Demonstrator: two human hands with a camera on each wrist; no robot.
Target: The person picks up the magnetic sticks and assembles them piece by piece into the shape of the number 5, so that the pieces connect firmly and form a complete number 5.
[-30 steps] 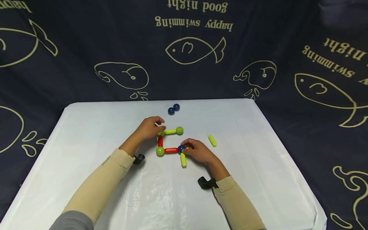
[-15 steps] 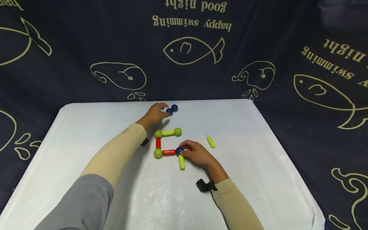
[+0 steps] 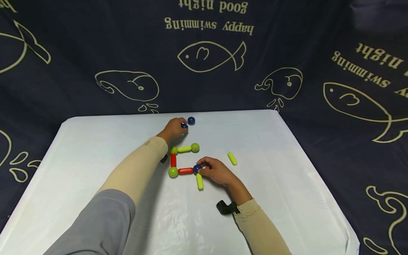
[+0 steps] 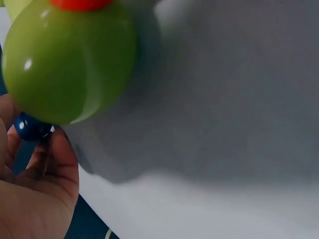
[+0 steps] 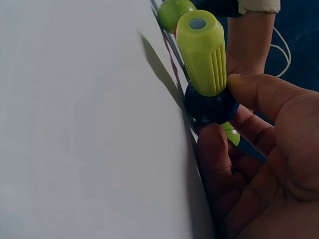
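Note:
My left hand (image 3: 174, 129) pinches a blue ball (image 4: 32, 127) between thumb and fingers near the back of the table. Just right of it lies a second blue ball (image 3: 191, 120). My right hand (image 3: 215, 171) grips another blue ball (image 5: 212, 103) at the corner of a joined shape. From that corner a red rod (image 3: 186, 171) runs left to a green ball (image 3: 173, 172), and a yellow-green rod (image 5: 203, 55) points toward me. A second red rod (image 3: 173, 160) leads back to a green ball partly behind my left wrist, then a yellow-green rod (image 3: 184, 149) and green ball (image 3: 195, 147).
A loose yellow-green rod (image 3: 232, 158) lies right of the joined shape on the white-covered table (image 3: 271, 141). Behind the table's far edge hangs a dark cloth (image 3: 216, 92) with fish drawings. A black wrist mount (image 3: 225, 207) sits under my right forearm.
My left hand has gone from the green ball at the back corner to the two blue balls and taken the nearer one. My right hand stays on its blue ball.

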